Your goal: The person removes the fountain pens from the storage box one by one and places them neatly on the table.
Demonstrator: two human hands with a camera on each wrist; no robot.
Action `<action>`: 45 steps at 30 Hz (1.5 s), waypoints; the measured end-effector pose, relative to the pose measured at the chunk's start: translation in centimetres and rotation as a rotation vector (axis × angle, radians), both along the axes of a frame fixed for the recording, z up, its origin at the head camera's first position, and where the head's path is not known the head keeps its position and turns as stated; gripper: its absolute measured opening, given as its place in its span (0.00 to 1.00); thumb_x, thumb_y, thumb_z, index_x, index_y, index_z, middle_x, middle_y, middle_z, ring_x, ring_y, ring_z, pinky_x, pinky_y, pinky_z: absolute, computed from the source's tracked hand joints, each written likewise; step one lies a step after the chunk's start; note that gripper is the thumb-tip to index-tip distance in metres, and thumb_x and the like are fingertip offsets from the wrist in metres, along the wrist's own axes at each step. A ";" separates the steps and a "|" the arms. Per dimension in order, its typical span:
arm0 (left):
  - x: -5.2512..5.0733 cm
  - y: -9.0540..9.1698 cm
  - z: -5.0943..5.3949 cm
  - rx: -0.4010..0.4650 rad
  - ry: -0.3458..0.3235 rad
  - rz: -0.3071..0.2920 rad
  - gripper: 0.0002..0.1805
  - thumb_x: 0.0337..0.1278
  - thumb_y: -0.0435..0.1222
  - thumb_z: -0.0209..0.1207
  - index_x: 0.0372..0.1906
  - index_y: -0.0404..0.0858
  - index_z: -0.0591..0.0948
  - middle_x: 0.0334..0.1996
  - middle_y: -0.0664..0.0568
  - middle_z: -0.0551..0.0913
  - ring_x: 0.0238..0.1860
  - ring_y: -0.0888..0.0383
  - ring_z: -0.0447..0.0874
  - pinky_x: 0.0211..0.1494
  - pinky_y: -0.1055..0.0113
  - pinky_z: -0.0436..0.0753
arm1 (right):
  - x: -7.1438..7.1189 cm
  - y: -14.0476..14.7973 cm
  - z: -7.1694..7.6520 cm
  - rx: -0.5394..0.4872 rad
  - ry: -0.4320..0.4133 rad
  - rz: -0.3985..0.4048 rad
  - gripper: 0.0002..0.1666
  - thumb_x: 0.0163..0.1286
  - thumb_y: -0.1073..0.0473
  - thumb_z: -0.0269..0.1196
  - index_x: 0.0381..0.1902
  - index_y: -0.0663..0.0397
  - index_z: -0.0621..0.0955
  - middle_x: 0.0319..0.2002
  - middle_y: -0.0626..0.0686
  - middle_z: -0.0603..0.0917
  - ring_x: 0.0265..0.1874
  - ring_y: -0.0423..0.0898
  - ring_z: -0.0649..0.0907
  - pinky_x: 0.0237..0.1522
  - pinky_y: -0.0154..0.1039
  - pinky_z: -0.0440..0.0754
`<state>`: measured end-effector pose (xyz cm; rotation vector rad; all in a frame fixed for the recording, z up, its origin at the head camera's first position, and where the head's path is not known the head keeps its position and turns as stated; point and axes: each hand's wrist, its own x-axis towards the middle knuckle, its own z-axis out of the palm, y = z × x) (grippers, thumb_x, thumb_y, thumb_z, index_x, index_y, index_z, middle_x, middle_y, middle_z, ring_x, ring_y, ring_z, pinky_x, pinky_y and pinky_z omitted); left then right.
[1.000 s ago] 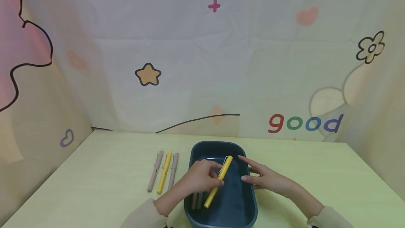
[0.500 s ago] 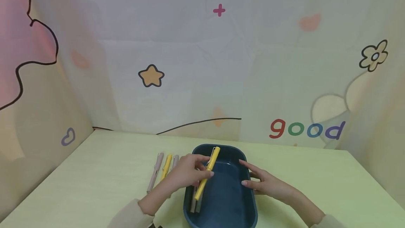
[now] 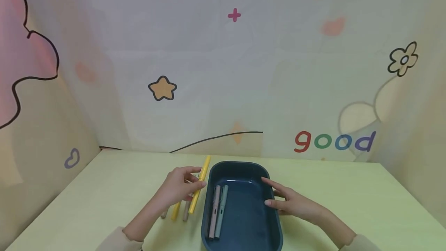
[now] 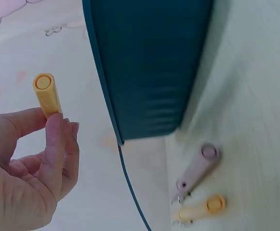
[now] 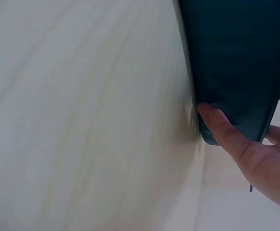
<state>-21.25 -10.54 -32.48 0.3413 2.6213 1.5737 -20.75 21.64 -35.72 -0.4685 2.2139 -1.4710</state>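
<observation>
My left hand pinches a yellow pen between thumb and fingers. The pen is tilted and held just left of a dark blue bin. In the left wrist view the yellow pen shows its round end, above the table. Inside the bin, a pinkish pen and a grey-green pen lie side by side along the left wall. My right hand holds the bin's right wall, thumb and index finger over the rim; in the right wrist view other fingers lie against the outside.
Beneath my left hand, a second yellow pen lies on the table between a grey-brown pen and another brownish pen, all partly hidden. A printed cloth closes off the back and sides.
My left hand has carried the yellow pen leftward, from over the bin to outside its left rim. The two pens in the bin now show fully. The right hand has stayed at the bin.
</observation>
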 end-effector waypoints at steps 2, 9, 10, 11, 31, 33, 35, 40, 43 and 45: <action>0.0 -0.6 -0.2 0.003 0.003 0.021 0.27 0.48 0.36 0.64 0.56 0.33 0.74 0.29 0.49 0.80 0.22 0.59 0.78 0.24 0.64 0.82 | 0.0 0.0 0.0 0.000 0.004 -0.003 0.43 0.65 0.51 0.57 0.71 0.50 0.49 0.66 0.72 0.51 0.63 0.68 0.57 0.51 0.54 0.73; 0.4 -2.6 -0.6 -0.036 -0.006 0.093 0.26 0.48 0.35 0.64 0.55 0.33 0.75 0.31 0.49 0.80 0.25 0.59 0.79 0.23 0.64 0.81 | 0.0 0.1 -0.1 0.013 0.004 -0.015 0.44 0.65 0.51 0.58 0.71 0.50 0.49 0.66 0.71 0.51 0.63 0.69 0.56 0.51 0.54 0.74; 0.4 -2.9 -0.6 -0.041 -0.008 0.105 0.26 0.48 0.35 0.64 0.55 0.33 0.75 0.31 0.49 0.80 0.25 0.59 0.79 0.23 0.64 0.81 | 0.0 0.1 -0.1 0.016 0.006 -0.016 0.44 0.65 0.50 0.58 0.71 0.50 0.49 0.66 0.71 0.51 0.63 0.69 0.55 0.51 0.54 0.74; 0.4 -3.3 -0.7 -0.043 -0.011 0.116 0.26 0.48 0.35 0.64 0.55 0.33 0.75 0.31 0.49 0.80 0.25 0.59 0.79 0.24 0.64 0.81 | 0.0 0.0 -0.1 0.014 0.005 -0.013 0.44 0.65 0.50 0.58 0.71 0.50 0.49 0.66 0.70 0.51 0.63 0.69 0.55 0.51 0.54 0.74; -1.8 -9.1 -2.8 -0.119 -0.116 0.170 0.28 0.52 0.35 0.61 0.58 0.29 0.69 0.36 0.44 0.81 0.28 0.58 0.78 0.26 0.64 0.82 | 0.0 -0.1 -0.1 -0.016 -0.003 0.003 0.45 0.65 0.51 0.58 0.71 0.50 0.48 0.66 0.71 0.50 0.63 0.67 0.57 0.51 0.52 0.74; -2.1 -9.4 -3.1 -0.126 -0.138 0.172 0.28 0.52 0.35 0.61 0.58 0.28 0.69 0.36 0.43 0.80 0.27 0.58 0.78 0.26 0.63 0.82 | 0.1 -0.1 -0.2 -0.021 -0.007 0.001 0.45 0.65 0.51 0.58 0.71 0.50 0.48 0.66 0.71 0.50 0.63 0.67 0.57 0.51 0.52 0.74; -2.4 -9.6 -3.4 -0.129 -0.156 0.178 0.28 0.52 0.34 0.61 0.58 0.28 0.69 0.35 0.43 0.79 0.27 0.58 0.77 0.26 0.63 0.82 | 0.1 -0.1 -0.2 -0.028 -0.010 0.001 0.45 0.65 0.51 0.58 0.71 0.50 0.48 0.66 0.71 0.49 0.63 0.68 0.58 0.51 0.52 0.74; -3.0 -10.0 -3.7 -0.151 -0.199 0.183 0.26 0.52 0.32 0.60 0.57 0.26 0.69 0.33 0.44 0.78 0.27 0.57 0.78 0.26 0.63 0.82 | 0.1 -0.1 -0.1 -0.028 -0.016 -0.001 0.45 0.65 0.51 0.58 0.71 0.50 0.48 0.66 0.72 0.49 0.63 0.68 0.57 0.51 0.52 0.74; -3.2 -10.1 -3.8 -0.162 -0.224 0.183 0.26 0.51 0.31 0.60 0.56 0.26 0.68 0.32 0.44 0.78 0.27 0.57 0.78 0.26 0.62 0.82 | 0.1 -0.1 -0.1 -0.018 -0.016 -0.007 0.45 0.64 0.50 0.58 0.71 0.50 0.48 0.67 0.71 0.49 0.63 0.69 0.56 0.51 0.52 0.74; -3.4 -10.2 -3.8 -0.167 -0.239 0.181 0.26 0.50 0.30 0.60 0.56 0.26 0.68 0.32 0.44 0.78 0.27 0.56 0.78 0.26 0.62 0.82 | 0.0 -0.1 -0.1 -0.011 -0.013 -0.009 0.45 0.64 0.50 0.58 0.71 0.50 0.48 0.67 0.71 0.49 0.64 0.69 0.55 0.51 0.53 0.74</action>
